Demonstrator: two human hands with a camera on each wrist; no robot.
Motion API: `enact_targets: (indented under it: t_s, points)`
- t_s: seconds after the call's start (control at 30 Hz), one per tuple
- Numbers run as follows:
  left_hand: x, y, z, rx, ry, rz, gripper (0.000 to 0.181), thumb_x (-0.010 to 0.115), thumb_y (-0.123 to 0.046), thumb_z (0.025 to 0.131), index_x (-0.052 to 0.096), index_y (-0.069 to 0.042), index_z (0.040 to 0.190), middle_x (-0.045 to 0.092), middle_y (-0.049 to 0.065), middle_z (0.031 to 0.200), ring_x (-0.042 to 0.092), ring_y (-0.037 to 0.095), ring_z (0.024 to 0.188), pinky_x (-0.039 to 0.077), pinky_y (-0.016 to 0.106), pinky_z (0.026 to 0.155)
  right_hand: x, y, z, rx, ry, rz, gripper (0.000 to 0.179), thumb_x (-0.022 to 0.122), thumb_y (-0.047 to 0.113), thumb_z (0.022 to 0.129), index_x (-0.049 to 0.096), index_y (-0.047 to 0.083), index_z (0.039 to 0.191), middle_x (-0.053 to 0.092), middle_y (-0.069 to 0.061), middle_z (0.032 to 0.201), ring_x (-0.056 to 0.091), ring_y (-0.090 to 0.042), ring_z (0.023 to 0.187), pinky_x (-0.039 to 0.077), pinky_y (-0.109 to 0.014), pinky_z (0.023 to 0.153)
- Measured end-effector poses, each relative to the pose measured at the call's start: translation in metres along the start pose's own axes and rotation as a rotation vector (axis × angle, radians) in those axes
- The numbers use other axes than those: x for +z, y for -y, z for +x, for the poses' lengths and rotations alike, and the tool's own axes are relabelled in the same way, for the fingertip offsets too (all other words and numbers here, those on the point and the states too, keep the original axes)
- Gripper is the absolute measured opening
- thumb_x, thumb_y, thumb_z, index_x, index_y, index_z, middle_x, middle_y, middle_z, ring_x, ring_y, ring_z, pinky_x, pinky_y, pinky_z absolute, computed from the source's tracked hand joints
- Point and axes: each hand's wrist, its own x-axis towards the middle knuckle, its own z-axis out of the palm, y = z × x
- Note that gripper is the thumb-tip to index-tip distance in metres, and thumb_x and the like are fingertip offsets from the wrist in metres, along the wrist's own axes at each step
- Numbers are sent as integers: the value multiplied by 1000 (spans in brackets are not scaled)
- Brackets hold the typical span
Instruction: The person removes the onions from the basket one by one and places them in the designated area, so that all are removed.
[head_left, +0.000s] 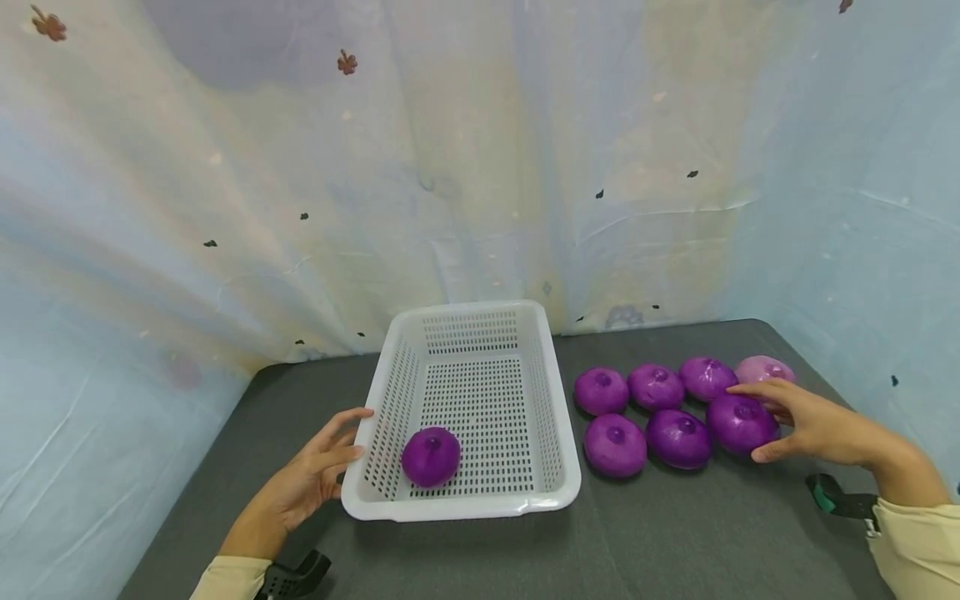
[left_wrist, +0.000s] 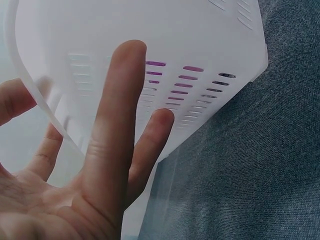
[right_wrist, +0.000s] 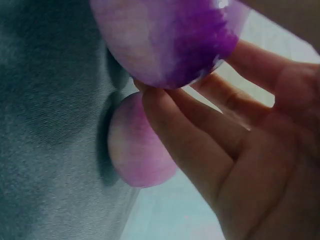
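A white perforated plastic basket (head_left: 558, 392) sits on the dark cloth, with one purple onion (head_left: 431, 457) inside, toward its near left corner. My left hand (head_left: 311, 471) rests its fingertips against the basket's left rim. In the left wrist view, that hand's fingers (left_wrist: 112, 115) extend fairly straight beside the basket's slotted wall. My right hand (head_left: 821, 421) holds the rightmost onion of the near row (head_left: 742, 425), thumb on the near side and fingers over the far side. The right wrist view shows fingertips touching this glossy onion (right_wrist: 165, 40), with a paler onion (right_wrist: 140, 145) behind.
Several other purple onions (head_left: 615, 446) stand in two rows to the basket's right. A pinkish one (head_left: 764, 369) is at the far right end. Behind the table (head_left: 630, 542) hangs a pale patterned curtain (head_left: 472, 167).
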Motion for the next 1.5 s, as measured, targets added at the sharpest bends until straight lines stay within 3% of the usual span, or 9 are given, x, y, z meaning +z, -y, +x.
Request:
enact_targets:
  t_s: [0.13, 0.23, 0.5, 0.73, 0.97, 1.07, 1.2, 1.4, 1.5]
  points:
    - [0, 0, 0, -12, -14, -8, 51, 51, -15, 104, 30, -28, 148, 43, -4, 140, 63, 20, 117, 60, 47, 77, 2, -7, -1, -6, 16, 14, 79, 85, 15, 76, 45, -3, 141, 30, 34, 135, 35, 26, 112, 47, -11, 82]
    - [-1, 0, 0, -11, -15, -6, 51, 51, -15, 104, 31, -29, 148, 44, -3, 140, 63, 20, 117, 60, 46, 76, 4, -11, -2, -12, 30, 22, 77, 84, 14, 77, 44, -4, 141, 27, 42, 132, 36, 25, 112, 48, -13, 82]
    - [-2, 1, 0, -7, -11, -6, 52, 51, -15, 104, 29, -28, 149, 43, -3, 140, 63, 22, 117, 60, 46, 76, 6, -14, 0, 17, 54, 31, 77, 84, 14, 77, 43, -6, 139, 39, -33, 141, 34, 27, 110, 49, -13, 82]
    - [0, 0, 0, -1, -8, -5, 53, 51, -15, 104, 28, -26, 149, 43, -2, 140, 63, 21, 117, 60, 46, 75, 5, -12, 0, 67, 64, 41, 76, 84, 13, 77, 41, -4, 138, 36, -36, 140, 42, 20, 108, 49, -15, 81]
    - [1, -1, -1, 21, 21, -6, 50, 50, -14, 104, 30, -27, 148, 46, -2, 138, 63, 20, 116, 60, 45, 75, 9, -10, 2, 75, 46, 18, 75, 83, 7, 77, 38, -10, 134, 39, -40, 135, 55, -59, 109, 52, -19, 80]
    - [1, -1, -1, 22, 21, -3, 50, 50, -14, 104, 30, -27, 149, 46, -2, 139, 63, 20, 117, 60, 45, 76, 9, -9, 2, 94, 47, 30, 75, 83, 7, 77, 37, -10, 134, 39, -40, 135, 52, -62, 111, 52, -18, 78]
    - [1, -1, 0, 20, 16, -2, 51, 50, -15, 104, 29, -27, 149, 45, -2, 139, 63, 20, 117, 60, 45, 75, 9, -10, 2, 96, 48, 29, 76, 83, 9, 78, 37, -9, 135, 40, -39, 135, 59, -49, 112, 52, -18, 78]
    - [0, -1, -1, 14, 12, -10, 51, 50, -14, 104, 29, -26, 149, 44, -1, 140, 63, 21, 117, 60, 46, 76, 7, -13, 1, 60, 8, 25, 78, 84, 10, 77, 38, -6, 138, 45, -33, 134, 44, 20, 107, 50, -14, 82]
    - [0, 0, -1, 13, 8, -12, 52, 50, -14, 104, 28, -26, 149, 45, -2, 139, 63, 20, 117, 60, 46, 75, 4, -12, 0, 42, -10, 0, 79, 84, 11, 77, 39, -6, 139, 47, -33, 134, 40, 23, 108, 49, -15, 82]
